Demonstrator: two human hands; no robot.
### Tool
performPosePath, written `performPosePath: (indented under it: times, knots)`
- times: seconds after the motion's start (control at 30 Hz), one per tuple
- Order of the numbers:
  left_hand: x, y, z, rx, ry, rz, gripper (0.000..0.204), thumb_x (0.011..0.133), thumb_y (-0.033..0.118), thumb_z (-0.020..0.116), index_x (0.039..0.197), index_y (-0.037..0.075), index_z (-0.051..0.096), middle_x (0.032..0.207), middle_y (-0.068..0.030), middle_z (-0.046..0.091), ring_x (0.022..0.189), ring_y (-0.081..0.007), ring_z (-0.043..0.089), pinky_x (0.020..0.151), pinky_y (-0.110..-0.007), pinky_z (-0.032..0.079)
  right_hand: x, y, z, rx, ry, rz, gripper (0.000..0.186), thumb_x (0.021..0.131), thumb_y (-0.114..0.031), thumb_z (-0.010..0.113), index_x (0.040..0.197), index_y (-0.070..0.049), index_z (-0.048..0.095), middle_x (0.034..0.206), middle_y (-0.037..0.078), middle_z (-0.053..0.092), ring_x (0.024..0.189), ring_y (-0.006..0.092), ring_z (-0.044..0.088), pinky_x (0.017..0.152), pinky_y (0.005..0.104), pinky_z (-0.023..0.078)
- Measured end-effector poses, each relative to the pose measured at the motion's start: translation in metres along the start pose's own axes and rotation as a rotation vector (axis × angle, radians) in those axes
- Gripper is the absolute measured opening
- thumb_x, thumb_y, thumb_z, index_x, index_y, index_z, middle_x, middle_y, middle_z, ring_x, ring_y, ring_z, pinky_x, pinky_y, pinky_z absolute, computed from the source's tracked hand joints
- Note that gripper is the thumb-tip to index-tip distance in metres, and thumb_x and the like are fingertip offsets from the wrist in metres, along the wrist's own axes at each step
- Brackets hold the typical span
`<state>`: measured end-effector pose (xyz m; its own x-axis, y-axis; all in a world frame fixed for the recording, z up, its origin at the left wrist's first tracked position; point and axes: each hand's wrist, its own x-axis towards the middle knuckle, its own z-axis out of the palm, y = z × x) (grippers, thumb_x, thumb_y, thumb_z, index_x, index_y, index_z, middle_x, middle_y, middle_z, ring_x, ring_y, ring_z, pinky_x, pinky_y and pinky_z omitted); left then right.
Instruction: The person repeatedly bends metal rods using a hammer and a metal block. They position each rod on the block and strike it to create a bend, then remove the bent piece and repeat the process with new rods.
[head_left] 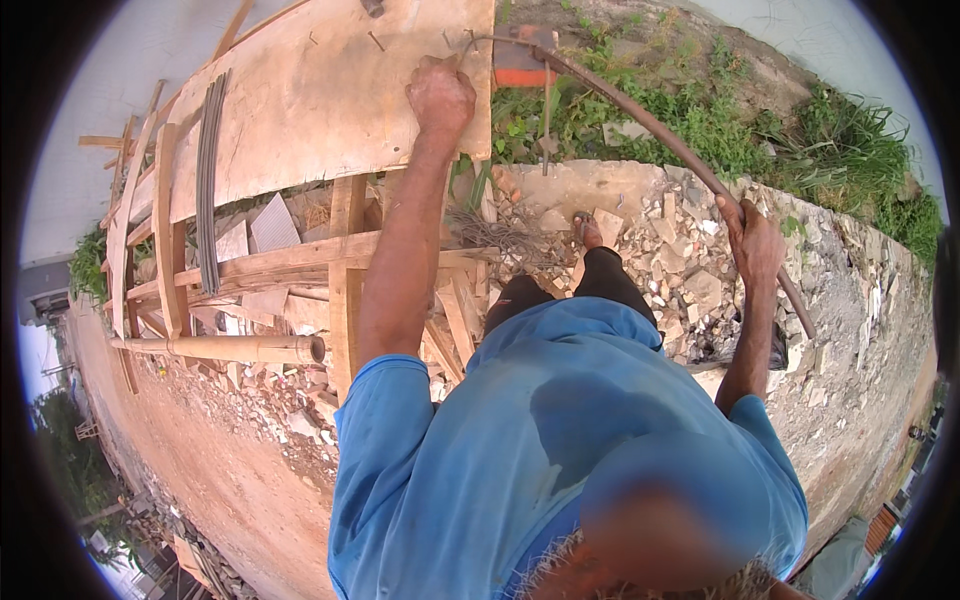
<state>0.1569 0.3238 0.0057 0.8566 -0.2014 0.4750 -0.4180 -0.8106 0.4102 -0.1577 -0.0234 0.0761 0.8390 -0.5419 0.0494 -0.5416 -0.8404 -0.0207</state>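
Observation:
My left hand (440,95) is closed around a thin metal rod (497,38) at the right end of a pale plywood board (290,90), where several nails or short pins stick up. The rod runs rightward to the head of a long brown metal bar (650,120), which slants down to the lower right. My right hand (755,240) grips this bar near its lower part. Beside the board's right end, a short thin rod (547,110) hangs down from the bar's head, and a grey and orange object (520,78) shows behind it.
The board rests on a rough timber frame (345,290) with a bamboo pole (240,348) and a bundle of grey rods (210,190) on the left. Broken rubble (690,280) lies around my feet, on a dirt strip (180,430). Weeds (860,170) grow beyond a low concrete edge.

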Motion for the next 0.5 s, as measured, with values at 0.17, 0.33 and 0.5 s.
performPosePath:
  times: [0.17, 0.33, 0.5]
  knots:
    - [0.0, 0.0, 0.0, -0.083, 0.041, 0.049, 0.031, 0.082, 0.02, 0.061, 0.107, 0.005, 0.072, 0.102, -0.0205, 0.061, 0.098, -0.0388, 0.059, 0.085, -0.054, 0.046, -0.009, -0.003, 0.006, 0.058, 0.053, 0.004, 0.072, 0.091, -0.073, 0.046, 0.089, -0.005, 0.071, 0.067, 0.018, 0.066, 0.065, 0.0366, 0.067, 0.061, 0.0476, 0.049]
    - [-0.002, 0.01, -0.004, -0.317, 0.107, 0.192, 0.04, 0.082, 0.037, 0.068, 0.108, 0.007, 0.074, 0.109, -0.0231, 0.064, 0.107, -0.0399, 0.057, 0.094, -0.051, 0.045, -0.002, -0.005, 0.004, 0.049, -0.019, 0.055, 0.076, 0.09, -0.076, 0.044, 0.086, -0.005, 0.071, 0.068, 0.016, 0.067, 0.068, 0.035, 0.067, 0.063, 0.0471, 0.049]
    - [-0.002, 0.023, -0.024, -0.275, -0.35, 0.324, 0.058, 0.081, 0.064, 0.068, 0.103, 0.012, 0.077, 0.116, -0.0193, 0.068, 0.124, -0.0372, 0.054, 0.108, -0.049, 0.04, -0.027, -0.022, 0.0, 0.063, -0.053, 0.118, 0.079, 0.089, -0.077, 0.042, 0.085, -0.004, 0.071, 0.071, 0.017, 0.068, 0.072, 0.0355, 0.068, 0.066, 0.0482, 0.051]
